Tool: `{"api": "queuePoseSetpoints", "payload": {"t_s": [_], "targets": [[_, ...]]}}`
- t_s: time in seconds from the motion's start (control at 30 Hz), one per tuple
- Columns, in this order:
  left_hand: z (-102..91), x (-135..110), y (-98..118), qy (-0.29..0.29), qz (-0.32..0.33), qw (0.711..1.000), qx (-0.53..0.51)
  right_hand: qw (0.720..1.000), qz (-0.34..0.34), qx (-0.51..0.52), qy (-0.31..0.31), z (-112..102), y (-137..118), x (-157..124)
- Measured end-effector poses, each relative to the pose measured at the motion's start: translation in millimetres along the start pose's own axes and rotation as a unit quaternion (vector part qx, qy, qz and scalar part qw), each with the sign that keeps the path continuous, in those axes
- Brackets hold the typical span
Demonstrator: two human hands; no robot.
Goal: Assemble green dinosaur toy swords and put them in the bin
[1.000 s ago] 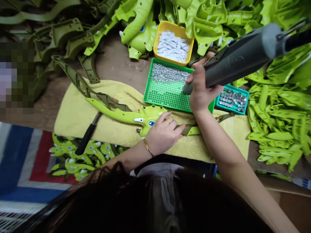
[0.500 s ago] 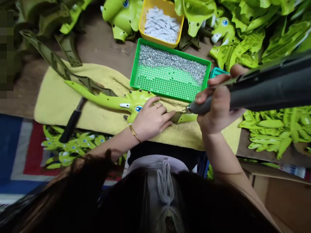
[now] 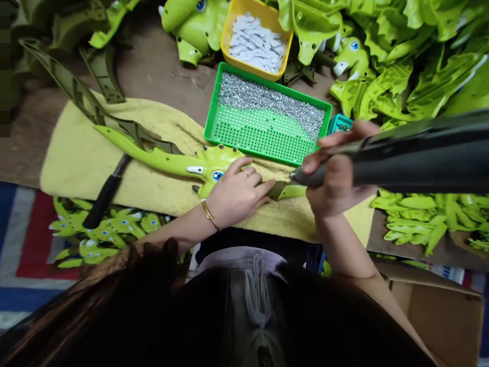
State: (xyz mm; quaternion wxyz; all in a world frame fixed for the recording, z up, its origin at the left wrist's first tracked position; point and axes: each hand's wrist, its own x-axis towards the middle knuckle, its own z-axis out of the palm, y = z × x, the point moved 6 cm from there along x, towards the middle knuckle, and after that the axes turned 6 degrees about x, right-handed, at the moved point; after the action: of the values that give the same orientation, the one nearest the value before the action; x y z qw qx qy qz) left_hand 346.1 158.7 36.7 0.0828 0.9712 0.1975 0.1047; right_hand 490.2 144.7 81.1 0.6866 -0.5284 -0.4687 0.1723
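Left hand (image 3: 237,196) spread flat on one lime-green plastic triceratops piece (image 3: 219,162), right hand (image 3: 336,181) closed around one dark grey electric screwdriver (image 3: 416,171), tip just above that piece.

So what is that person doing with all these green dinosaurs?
A person's left hand is pressing on a lime-green plastic dinosaur piece lying on a yellow towel. Their right hand grips a dark grey power tool, its tip right by the piece. Just beyond sits a green mesh tray of small metal pins.
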Motion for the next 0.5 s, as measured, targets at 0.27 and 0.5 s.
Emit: {"api": "queuePoseSetpoints", "payload": {"t_s": [0.27,0.5], "targets": [[-40.8,-52.2,-27.2,0.177,-0.164,0.97,-0.025,0.987,-0.064,0.04,0.14,19.5,64.3,60.4],[-11.4,-132.8,-66.9,0.128,-0.483,0.785,-0.368,0.994,-0.097,-0.012,0.047,19.1,72.5,54.5]]}}
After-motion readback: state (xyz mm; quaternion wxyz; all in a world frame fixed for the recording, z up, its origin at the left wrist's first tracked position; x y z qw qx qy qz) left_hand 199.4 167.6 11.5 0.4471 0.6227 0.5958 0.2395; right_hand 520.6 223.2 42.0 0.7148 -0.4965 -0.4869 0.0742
